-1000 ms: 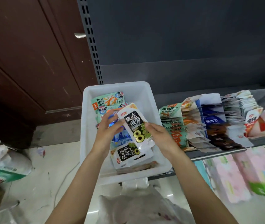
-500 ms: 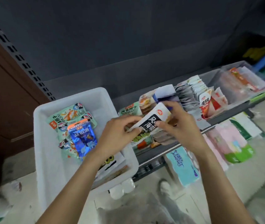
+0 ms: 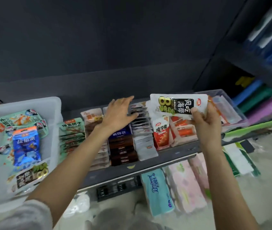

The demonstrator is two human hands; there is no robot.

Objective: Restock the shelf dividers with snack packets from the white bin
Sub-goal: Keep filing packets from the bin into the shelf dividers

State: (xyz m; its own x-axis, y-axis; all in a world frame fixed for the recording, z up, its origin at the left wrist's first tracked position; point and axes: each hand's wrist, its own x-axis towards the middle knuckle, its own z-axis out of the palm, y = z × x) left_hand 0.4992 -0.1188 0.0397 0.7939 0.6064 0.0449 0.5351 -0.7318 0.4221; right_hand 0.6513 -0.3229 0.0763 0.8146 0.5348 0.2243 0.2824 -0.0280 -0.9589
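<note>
My right hand [image 3: 206, 121] pinches a white snack packet [image 3: 176, 104] with a black label, holding it up above the red packets [image 3: 162, 134] in the shelf rows. My left hand [image 3: 119, 113] hovers with straight fingers over the row of silver-white packets [image 3: 142, 136], its thumb touching them. The white bin [image 3: 52, 105] stands at the left end of the shelf, with a blue packet [image 3: 26, 145], green packets [image 3: 18, 120] and another black-labelled packet [image 3: 30, 177] inside.
More rows fill the shelf: green packets [image 3: 72, 135], tan ones [image 3: 93, 120], dark brown ones [image 3: 122, 146]. A clear bin [image 3: 228, 105] with orange packets stands at the right. Tissue packs [image 3: 158, 191] lie on the lower level. The grey shelf edge [image 3: 148, 165] runs in front.
The white packet left the bin and travelled right; my left hand released it and now reaches over the silver-white row, while my right hand alone holds it higher and further right.
</note>
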